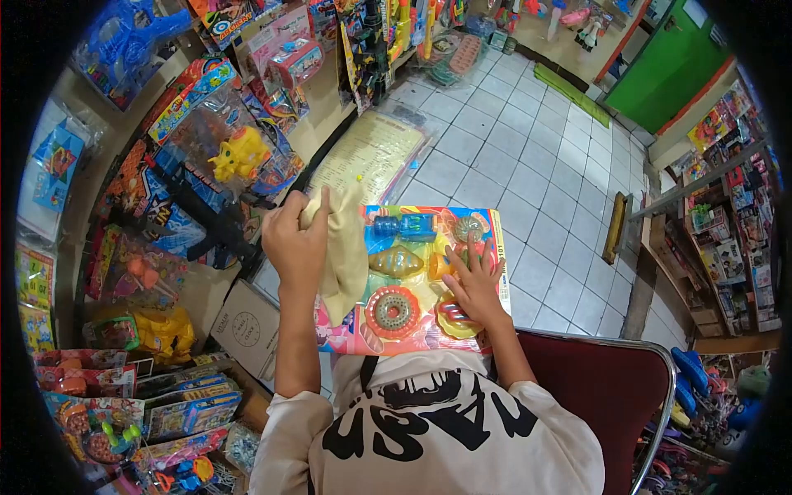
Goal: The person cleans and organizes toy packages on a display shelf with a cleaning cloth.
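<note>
A toy food set on a colourful backing card (pixel 511 322) lies across my lap, with a clear plastic cover over its pieces. Among them are a blue bottle (pixel 403 226), a brown croissant-like piece (pixel 397 261) and a round doughnut-like piece (pixel 392 313). My left hand (pixel 299 235) is closed on a pale yellow cloth (pixel 345 256), which hangs over the card's left side. On the right part of the pack rests my right hand (pixel 474 279), open, its fingers spread over the plastic.
Packaged toys hang and stand at the left, including a black toy gun (pixel 202 210) and a yellow toy (pixel 240 154). A cardboard box (pixel 247 328) is beside my left arm. The red chair (pixel 590 388) is under me. Tiled floor (pixel 528 165) stretches toward a green door (pixel 668 62); shelves (pixel 709 247) line the right.
</note>
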Demonstrator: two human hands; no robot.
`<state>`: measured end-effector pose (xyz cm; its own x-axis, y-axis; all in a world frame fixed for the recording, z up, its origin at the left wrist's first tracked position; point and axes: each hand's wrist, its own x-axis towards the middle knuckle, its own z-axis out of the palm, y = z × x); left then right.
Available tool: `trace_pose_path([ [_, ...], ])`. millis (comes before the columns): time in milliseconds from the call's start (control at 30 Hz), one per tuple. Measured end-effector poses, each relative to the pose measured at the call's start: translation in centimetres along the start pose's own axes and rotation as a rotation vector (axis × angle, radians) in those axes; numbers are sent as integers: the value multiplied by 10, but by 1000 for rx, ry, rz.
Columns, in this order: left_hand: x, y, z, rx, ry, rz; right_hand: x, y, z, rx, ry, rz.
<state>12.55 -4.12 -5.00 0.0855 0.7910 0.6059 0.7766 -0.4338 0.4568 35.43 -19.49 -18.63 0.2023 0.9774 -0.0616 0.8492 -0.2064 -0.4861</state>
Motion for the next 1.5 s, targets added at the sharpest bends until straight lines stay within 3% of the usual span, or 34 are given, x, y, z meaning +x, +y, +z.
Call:
trace_pose_path([
  [100, 1, 6, 0, -46, -15, 110, -3, -4, -2, -14, -6, -6],
  [200, 12, 14, -16, -170, -109, -74, -2, -2, 1, -1, -10, -13],
  [300, 28, 7, -23, -189, 107, 49, -2, -1, 3, 21, -4, -13],
  [467, 59, 12, -50, -270, 109, -222, -2, -1, 5, 54, -4, -6],
  [567, 43, 11, -34, -249, 57, 209, -2, -4, 3, 33, -7, 7],
  [667, -5, 23, 4, -288, -315, 699, -1, -4, 3, 32, 1, 2],
  [700, -31, 27, 18, -401, -439, 689, -1, -2, 4, 36, 8, -9],
  [767, -67, 30, 39, -343, -939, 536, -2, 1, 6, 55, 13, -21],
  [867, -90, 18, 60, -357, -1054, 443, -2, 9, 13, 111, 32, -27],
  [967, -106, 17, 85, -404, -772, 360, -3, 8, 9, 146, 33, -35],
  [1067, -113, 35, 99, -356, -771, 437, -3, 1, 3, 66, 25, -30],
  [1167, -136, 28, 119, -247, -890, 511, 2, 21, 21, 440, 236, -69],
  [1433, -137, 11, 108, -248, -788, 601, -4, 9, 11, 226, 172, -14],
  [1500, -135, -6, 100, -409, -760, 321, -3, 8, 11, 277, 188, 15],
])
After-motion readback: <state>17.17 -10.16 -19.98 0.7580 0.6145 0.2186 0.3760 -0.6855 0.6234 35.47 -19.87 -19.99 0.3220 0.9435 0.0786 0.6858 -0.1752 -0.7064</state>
